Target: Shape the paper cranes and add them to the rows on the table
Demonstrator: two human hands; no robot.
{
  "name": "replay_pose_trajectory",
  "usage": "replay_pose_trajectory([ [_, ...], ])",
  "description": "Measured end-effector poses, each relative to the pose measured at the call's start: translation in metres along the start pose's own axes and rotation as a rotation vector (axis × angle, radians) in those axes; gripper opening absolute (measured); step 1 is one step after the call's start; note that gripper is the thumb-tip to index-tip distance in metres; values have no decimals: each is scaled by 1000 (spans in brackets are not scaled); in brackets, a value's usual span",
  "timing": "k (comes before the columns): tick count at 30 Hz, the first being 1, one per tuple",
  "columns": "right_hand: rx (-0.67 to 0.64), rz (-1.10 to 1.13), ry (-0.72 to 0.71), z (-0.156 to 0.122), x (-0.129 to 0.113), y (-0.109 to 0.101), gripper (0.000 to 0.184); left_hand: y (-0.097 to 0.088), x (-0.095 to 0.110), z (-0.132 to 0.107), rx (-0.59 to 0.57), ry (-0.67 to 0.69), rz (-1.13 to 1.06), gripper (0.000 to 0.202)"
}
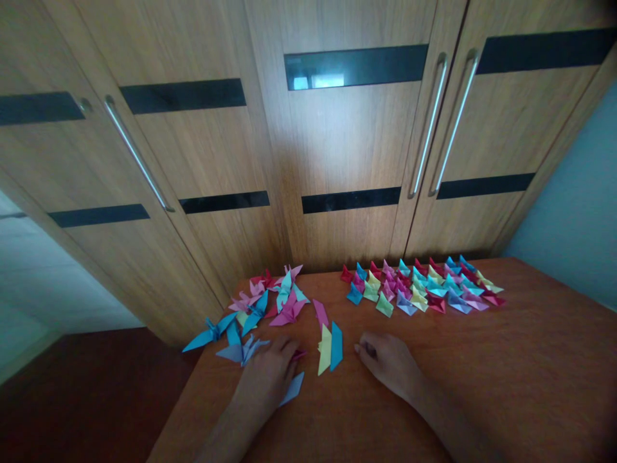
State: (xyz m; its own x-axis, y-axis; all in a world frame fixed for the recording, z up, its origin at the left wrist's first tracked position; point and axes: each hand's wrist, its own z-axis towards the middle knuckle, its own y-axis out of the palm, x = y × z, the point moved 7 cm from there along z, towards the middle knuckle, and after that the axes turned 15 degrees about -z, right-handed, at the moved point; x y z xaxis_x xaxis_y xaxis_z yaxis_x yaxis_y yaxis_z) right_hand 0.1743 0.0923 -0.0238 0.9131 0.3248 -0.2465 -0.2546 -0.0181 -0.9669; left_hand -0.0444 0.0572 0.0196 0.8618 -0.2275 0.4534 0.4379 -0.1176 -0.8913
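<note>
At the left edge of a reddish-brown wooden table (pixel 530 360), a blue paper crane (pixel 208 332) is seen overhanging the rim above dark red flooring. A loose heap of paper cranes (pixel 277 297) in pink, magenta and blue, with sharp creases and pointed wings, is spread behind it.

The left hand (pixel 267 378) is laid palm down, its fingers stretched flat and close together over a pale blue folded piece (pixel 294 388). That piece is shown as a flat, narrow sliver, its long axis slanted away and to the right, its point clear of the hand. A magenta fold (pixel 299 354) is touched by the fingertips.

Between the hands, a yellow flat fold (pixel 324 350) and a blue flat fold (pixel 336 345) are laid side by side, touching, with long axes directed away from the person. A pink fold (pixel 321 313) is placed just beyond them.

The right hand (pixel 390 363) is rested on bare wood near the blue flat fold, with fingers curled in together and nothing seen in them.

Further right, small folded pieces (pixel 424 289) are set in tight rows by the wardrobe doors (pixel 337 148), which are faced in wood grain. Open tabletop is left to the right and in front.
</note>
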Motion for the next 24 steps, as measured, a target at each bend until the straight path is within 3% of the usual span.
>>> replay_pose_trajectory([
  [6, 29, 59, -18, 0, 0, -4, 25, -20, 6, 0, 236, 82, -281, 29],
  [11, 86, 371, -84, -3, -8, -15, 25, -12, 40, 16, 181, 149, -557, 30],
  [16, 115, 623, -141, -6, -21, -23, 24, 10, 63, 29, 141, 196, -572, 35],
  [20, 172, 596, -111, -6, -21, -27, 18, 21, 60, 25, 137, 186, -618, 42],
  [24, 178, 644, -89, -6, -18, -29, 20, 12, 44, 19, 204, 161, -681, 38],
])
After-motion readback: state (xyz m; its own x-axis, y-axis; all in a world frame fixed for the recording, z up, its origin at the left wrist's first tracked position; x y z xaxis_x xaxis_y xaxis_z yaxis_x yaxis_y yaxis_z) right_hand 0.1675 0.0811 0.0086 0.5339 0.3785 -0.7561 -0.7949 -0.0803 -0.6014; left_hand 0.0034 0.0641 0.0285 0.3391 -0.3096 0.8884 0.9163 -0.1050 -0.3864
